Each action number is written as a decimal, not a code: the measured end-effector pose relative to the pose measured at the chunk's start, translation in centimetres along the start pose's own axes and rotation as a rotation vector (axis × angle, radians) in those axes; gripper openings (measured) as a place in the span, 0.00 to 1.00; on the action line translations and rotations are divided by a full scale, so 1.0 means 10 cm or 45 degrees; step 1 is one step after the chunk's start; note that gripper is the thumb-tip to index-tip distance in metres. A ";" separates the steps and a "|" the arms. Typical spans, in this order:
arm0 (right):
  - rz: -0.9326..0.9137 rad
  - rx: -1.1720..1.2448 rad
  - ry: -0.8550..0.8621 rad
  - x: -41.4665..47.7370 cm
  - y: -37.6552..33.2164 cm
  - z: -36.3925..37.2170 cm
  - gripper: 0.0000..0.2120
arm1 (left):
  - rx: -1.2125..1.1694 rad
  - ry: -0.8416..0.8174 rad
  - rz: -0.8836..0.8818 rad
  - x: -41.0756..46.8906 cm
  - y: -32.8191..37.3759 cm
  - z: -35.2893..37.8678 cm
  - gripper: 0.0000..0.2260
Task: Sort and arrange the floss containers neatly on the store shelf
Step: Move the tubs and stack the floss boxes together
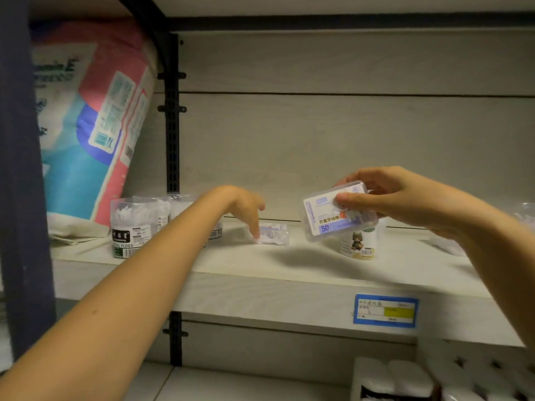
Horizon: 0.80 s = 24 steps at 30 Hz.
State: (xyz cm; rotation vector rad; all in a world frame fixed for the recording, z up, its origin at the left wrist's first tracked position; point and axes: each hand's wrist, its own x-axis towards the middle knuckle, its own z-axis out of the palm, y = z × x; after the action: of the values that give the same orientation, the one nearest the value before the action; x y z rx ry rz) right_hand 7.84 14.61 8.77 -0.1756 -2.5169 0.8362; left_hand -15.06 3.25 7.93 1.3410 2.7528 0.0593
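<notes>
The right hand (405, 201) pinches a clear floss-pick box (333, 218) between fingers and thumb, tilted above a bear-label jar (359, 244). The left hand (243, 204), fingers relaxed, touches a flat floss box (275, 233) lying mid-shelf (260, 264), well back from the front edge.

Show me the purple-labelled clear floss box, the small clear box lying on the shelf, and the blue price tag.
clear rectangular purple-labelled floss box (324, 217): head view, label face.
small clear flat box (275, 234): head view, top face.
blue-framed price tag (385, 310): head view, centre.
</notes>
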 end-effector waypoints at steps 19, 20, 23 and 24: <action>-0.117 0.392 0.239 -0.44 0.25 0.14 0.17 | -0.257 1.314 0.778 -1.09 -0.07 0.55 0.24; -0.134 0.396 0.229 -0.47 0.26 0.16 0.20 | -0.253 1.366 0.779 -1.14 -0.08 0.61 0.24; -0.150 0.428 0.194 -0.57 0.23 0.23 0.23 | -0.265 1.427 0.785 -1.20 -0.10 0.73 0.25; -0.147 0.443 0.190 -0.60 0.20 0.25 0.20 | -0.261 1.421 0.796 -1.22 -0.11 0.74 0.25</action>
State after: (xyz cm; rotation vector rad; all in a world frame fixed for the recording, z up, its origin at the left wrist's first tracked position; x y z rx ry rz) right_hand 11.83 13.33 3.38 0.0229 -2.1815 1.1495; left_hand -7.80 -7.00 1.17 2.5789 2.6255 1.4700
